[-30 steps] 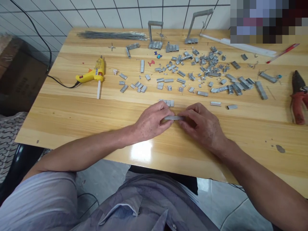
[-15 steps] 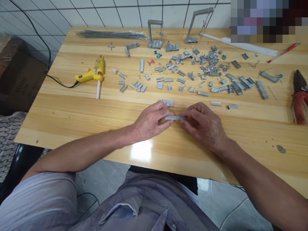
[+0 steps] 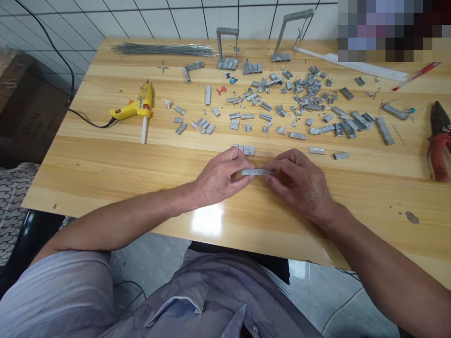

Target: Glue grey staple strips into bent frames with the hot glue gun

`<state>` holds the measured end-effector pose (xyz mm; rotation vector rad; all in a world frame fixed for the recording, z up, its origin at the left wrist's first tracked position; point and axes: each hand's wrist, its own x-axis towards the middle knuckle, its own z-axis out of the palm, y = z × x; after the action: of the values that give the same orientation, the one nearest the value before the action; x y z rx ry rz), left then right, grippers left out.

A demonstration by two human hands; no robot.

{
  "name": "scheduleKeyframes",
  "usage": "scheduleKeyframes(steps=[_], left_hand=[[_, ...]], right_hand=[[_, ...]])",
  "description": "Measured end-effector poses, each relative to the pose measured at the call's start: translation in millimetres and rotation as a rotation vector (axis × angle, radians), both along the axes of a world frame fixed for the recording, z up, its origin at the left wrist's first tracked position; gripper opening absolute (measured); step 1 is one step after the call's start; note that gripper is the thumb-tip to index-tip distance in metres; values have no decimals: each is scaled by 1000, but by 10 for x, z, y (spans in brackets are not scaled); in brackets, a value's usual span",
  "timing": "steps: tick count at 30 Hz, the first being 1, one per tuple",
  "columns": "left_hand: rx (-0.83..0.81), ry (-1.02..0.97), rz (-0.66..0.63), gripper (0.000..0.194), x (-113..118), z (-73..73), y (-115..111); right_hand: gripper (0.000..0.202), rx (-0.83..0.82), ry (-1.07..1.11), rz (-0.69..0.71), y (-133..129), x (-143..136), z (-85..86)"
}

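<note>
A slim grey strip of staples (image 3: 257, 172) is held level between both hands, just above or on the tabletop; the exact gap cannot be made out. My left hand (image 3: 225, 173) pinches its left part between thumb and fingers. At the right end, the thumb and fingertips of my right hand (image 3: 299, 180) close on the same strip and partly cover it. Just behind my left fingers lies a short row of joined staple blocks (image 3: 248, 149), partly hidden by the hand. Two loose staple pieces, a near one (image 3: 341, 156) and another (image 3: 316, 151), lie to the right.
Many staple pieces (image 3: 310, 89) are scattered across the wooden table (image 3: 105, 173). A yellow glue gun (image 3: 143, 105) lies left, its cord trailing off. Thin wires (image 3: 165, 49) and two upright staple frames, one (image 3: 220, 44) smaller, are at the back. Red-handled pliers (image 3: 439, 145) lie right.
Almost nothing differs. Both hands keep their pinch on the strip of staples, and the view has shifted very slightly.
</note>
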<state>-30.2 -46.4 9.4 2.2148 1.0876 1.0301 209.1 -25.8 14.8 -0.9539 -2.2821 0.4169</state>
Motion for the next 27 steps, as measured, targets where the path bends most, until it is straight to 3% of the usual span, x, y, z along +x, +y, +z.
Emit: scheduleKeyframes(steps=[27], left_hand=[[-41,-80,87,14,-39,-44,35]], right_hand=[[12,-138,151,-49,91,120,17]])
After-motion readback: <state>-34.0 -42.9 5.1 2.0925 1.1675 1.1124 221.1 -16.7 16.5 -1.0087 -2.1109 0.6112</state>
